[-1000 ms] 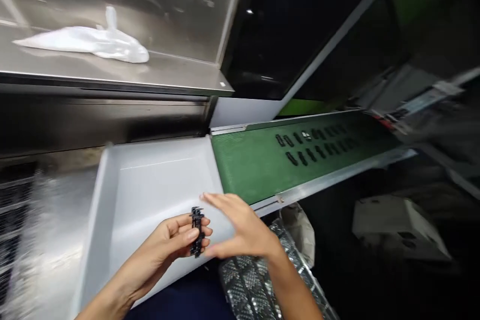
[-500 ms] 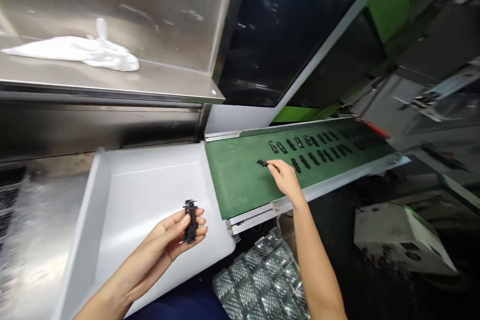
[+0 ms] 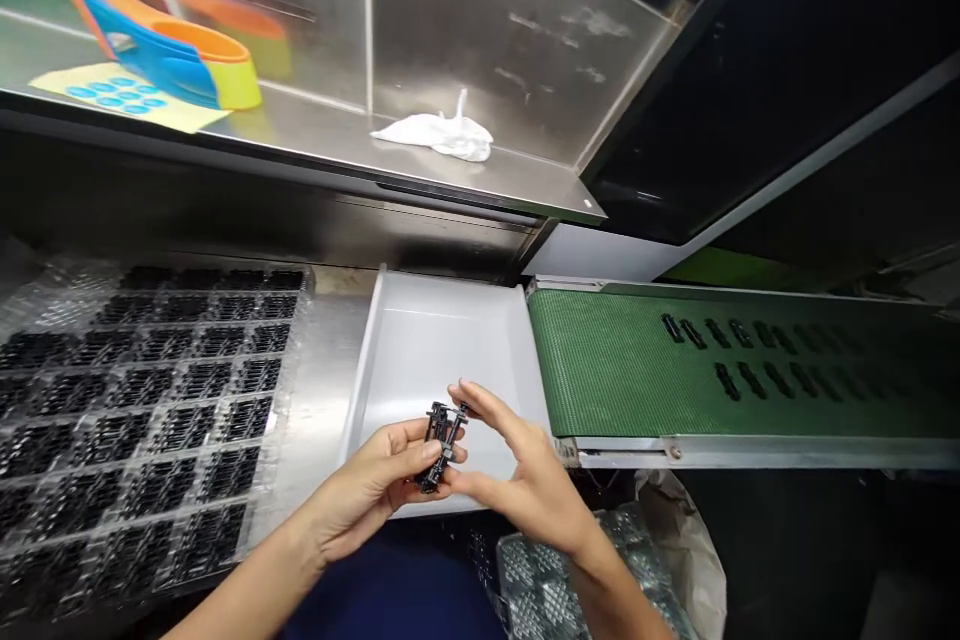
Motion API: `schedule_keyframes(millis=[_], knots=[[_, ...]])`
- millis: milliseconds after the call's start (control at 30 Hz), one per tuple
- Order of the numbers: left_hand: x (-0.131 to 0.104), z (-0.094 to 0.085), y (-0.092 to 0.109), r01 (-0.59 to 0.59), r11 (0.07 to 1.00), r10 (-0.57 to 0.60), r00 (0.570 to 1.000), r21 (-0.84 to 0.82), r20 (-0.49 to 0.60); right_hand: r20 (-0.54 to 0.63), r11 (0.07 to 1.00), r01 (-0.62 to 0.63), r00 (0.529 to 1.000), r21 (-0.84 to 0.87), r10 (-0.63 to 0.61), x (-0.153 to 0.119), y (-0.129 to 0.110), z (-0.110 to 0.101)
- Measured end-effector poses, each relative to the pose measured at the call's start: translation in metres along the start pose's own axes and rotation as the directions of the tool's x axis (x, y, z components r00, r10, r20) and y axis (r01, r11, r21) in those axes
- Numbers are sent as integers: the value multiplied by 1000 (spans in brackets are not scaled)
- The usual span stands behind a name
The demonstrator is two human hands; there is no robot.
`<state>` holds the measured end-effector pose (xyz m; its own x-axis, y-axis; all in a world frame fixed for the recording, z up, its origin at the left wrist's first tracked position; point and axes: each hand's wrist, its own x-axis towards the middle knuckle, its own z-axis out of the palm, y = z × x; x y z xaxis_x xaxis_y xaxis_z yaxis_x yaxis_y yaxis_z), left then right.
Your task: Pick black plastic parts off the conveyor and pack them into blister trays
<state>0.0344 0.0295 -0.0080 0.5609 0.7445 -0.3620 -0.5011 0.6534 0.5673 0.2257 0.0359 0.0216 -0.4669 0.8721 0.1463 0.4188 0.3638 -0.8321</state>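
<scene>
My left hand [image 3: 375, 475] is closed around small black plastic parts [image 3: 442, 445], held above the white tray [image 3: 405, 320]. Close against them from the right comes my right hand [image 3: 517, 460], its thumb and fingers spread around the parts' right side, with a fingertip near their upper end. At least two parts seem to lie side by side between the hands. On the green conveyor belt [image 3: 607, 360] to the right, more black parts [image 3: 727, 382] lie in two rows.
Clear trays packed with black parts [image 3: 202, 380] stand at the left. Above them a steel shelf [image 3: 322, 145] holds a white cloth [image 3: 450, 135] and a blue, orange and yellow holder [image 3: 180, 60]. Stacked clear trays [image 3: 540, 560] and brown paper [image 3: 686, 540] are below the belt.
My right hand has come back from the belt to my left hand, bringing a black part. The view has swung left, showing the filled trays and the coloured holder.
</scene>
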Motion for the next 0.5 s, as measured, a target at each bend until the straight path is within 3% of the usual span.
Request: schedule_keyframes(millis=[200,333,500], knots=[[-25,-18,7,-36,999,36,997,10,-70,96,992,68,994,-105,-58,7,-16,23],[-29,-21,8,-31,998,33,998,50,-52,201,983,97,977,-157,-64,12,-23,21],[-19,-16,6,0,997,1,1000,80,-11,202,980,108,977,-168,-73,12,-19,9]])
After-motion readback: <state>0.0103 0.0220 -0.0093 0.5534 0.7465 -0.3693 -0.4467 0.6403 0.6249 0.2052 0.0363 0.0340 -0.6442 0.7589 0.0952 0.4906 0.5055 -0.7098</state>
